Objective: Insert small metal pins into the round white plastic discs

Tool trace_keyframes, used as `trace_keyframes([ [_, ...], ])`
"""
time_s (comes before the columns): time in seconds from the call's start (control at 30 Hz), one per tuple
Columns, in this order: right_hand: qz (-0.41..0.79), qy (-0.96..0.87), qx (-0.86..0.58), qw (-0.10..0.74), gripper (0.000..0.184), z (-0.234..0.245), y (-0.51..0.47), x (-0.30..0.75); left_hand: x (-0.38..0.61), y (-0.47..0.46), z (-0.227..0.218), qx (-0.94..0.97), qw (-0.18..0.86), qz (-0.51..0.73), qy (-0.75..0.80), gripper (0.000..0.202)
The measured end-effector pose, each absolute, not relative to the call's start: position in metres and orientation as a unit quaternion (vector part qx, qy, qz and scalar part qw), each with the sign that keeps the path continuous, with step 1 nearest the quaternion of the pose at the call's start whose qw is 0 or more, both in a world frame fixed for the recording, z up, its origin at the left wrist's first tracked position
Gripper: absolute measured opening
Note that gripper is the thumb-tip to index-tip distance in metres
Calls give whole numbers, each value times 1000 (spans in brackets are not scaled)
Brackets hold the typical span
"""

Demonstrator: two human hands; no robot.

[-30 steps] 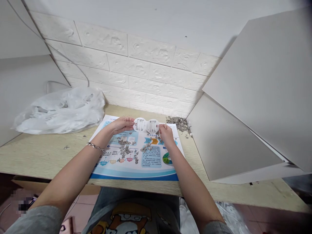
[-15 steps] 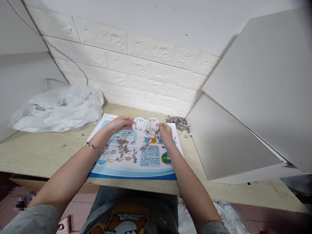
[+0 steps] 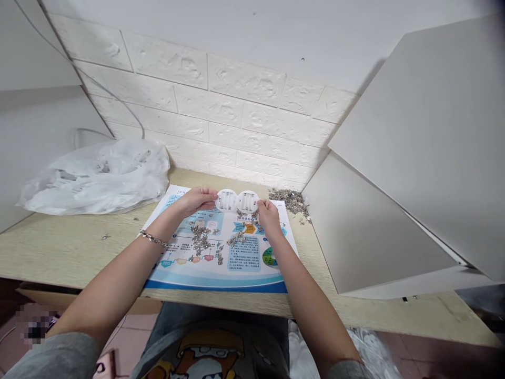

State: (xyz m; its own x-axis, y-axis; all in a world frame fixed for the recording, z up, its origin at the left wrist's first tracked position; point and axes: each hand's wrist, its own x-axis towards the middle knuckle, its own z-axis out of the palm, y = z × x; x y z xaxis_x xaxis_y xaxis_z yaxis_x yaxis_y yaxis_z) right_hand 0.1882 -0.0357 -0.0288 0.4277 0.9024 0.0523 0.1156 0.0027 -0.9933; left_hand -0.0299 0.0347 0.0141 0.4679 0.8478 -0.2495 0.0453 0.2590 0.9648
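Two round white plastic battery cases are held up side by side over a printed sheet (image 3: 181,279), their slotted faces with small metal contacts turned towards me. My left hand (image 3: 197,201) pinches the left battery case (image 3: 228,200) by its outer edge. At the other side, the thumb and fingers of my right hand (image 3: 269,215) grip the right battery case (image 3: 248,202). The discs meet in the middle; whether they are joined or only touch, I cannot tell. Small metal pieces (image 3: 200,239) lie scattered on the sheet below my hands.
A larger heap of metal pieces (image 3: 290,201) sits at the back right by the brick-patterned wall (image 3: 236,110). On the left rests a clear plastic bag (image 3: 98,176) of white parts. Pale panels (image 3: 371,226) lean along the right side of the wooden table (image 3: 74,252).
The two battery cases have tilted slightly, so their slotted faces show more squarely. Both hands keep their hold in nearly the same place.
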Motion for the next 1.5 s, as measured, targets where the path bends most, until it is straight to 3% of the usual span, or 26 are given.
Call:
trace_keyframes([
  [0.53,367,-407,-620,561,21,-22,-42,184,-26,30,19,510,682,297,432,5],
  [1.07,388,-396,-604,572,22,-23,-42,184,-26,28,21,514,676,303,433,14],
  [1.33,381,-402,-603,574,21,-21,-43,185,-26,27,19,501,688,325,412,46],
  [1.5,375,-404,-607,573,22,-21,-43,184,-21,21,19,472,710,326,408,44],
])
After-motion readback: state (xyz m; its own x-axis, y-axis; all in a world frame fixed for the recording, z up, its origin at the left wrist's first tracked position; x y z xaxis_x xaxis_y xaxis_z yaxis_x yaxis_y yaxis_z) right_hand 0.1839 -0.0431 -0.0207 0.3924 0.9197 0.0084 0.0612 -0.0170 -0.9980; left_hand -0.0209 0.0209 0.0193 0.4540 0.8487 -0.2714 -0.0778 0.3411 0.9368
